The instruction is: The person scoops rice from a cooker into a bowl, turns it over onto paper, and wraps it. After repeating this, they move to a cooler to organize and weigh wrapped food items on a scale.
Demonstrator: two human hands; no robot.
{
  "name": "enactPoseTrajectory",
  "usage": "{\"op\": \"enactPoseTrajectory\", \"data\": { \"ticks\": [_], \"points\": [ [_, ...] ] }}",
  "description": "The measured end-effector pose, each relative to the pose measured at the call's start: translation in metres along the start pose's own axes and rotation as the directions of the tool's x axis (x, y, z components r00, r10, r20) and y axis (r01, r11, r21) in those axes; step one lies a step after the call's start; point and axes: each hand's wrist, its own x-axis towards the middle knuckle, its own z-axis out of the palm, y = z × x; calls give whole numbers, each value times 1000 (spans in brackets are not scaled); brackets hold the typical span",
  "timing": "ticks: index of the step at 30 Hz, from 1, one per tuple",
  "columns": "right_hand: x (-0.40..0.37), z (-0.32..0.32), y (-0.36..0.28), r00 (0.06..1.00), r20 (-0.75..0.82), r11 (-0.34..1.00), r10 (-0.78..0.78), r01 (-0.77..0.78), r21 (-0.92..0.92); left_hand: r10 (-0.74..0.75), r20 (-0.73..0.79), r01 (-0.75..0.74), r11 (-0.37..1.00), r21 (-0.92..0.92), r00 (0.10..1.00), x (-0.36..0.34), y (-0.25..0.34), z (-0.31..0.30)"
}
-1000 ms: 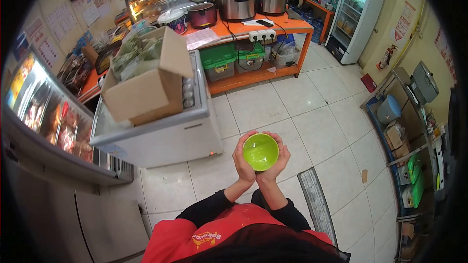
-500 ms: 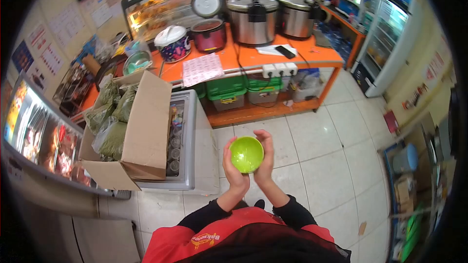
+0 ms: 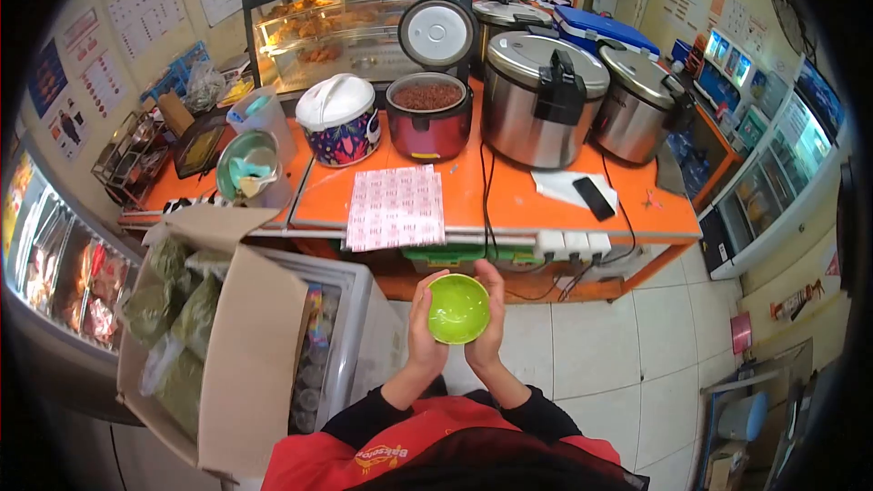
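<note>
A small green bowl (image 3: 458, 309) is held between both palms in front of the body, its open top facing the camera; nothing shows inside it. My left hand (image 3: 425, 335) wraps its left side and my right hand (image 3: 489, 332) its right side. Beyond the hands stands an orange table (image 3: 509, 205). On it lie a pink patterned sheet (image 3: 396, 206) and a phone (image 3: 594, 197) on white paper. Behind them, an open red cooker (image 3: 430, 123) holds something reddish-brown, beside a flowered pot with a white lid (image 3: 337, 118).
Two large steel cookers (image 3: 543, 95) (image 3: 637, 100) stand at the table's right. A cardboard box (image 3: 250, 345) with green-filled bags sits on a chest freezer (image 3: 368, 336) at left. Power cables hang over the table's front edge. A glass-door fridge (image 3: 768, 177) stands at right.
The view has moved closer to the orange table, which now fills more of the frame. Both hands still hold the green bowl, now nearer the table's front edge.
</note>
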Motion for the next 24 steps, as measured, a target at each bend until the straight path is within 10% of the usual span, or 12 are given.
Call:
{"op": "enactPoseTrajectory", "data": {
  "ticks": [5, 12, 21, 24],
  "points": [
    [89, 9, 18, 978, -182, 981, 102, -69, 184, 252, 2, -232, 890, 392, 968, 103, -29, 33],
    [206, -30, 48, 949, 130, 957, 288, -290, -3, 227, 11, -226, 958, 175, 974, 205, -44, 43],
    [284, 7, 152, 517, 726, 891, 453, -235, -389, 189, -590, -189, 980, 62, 785, 243, -30, -8],
    [270, 19, 195, 273, 764, 779, 584, -454, -433, 60, -664, -199, 970, -136, 745, 232, -25, -42]
  ]
}}
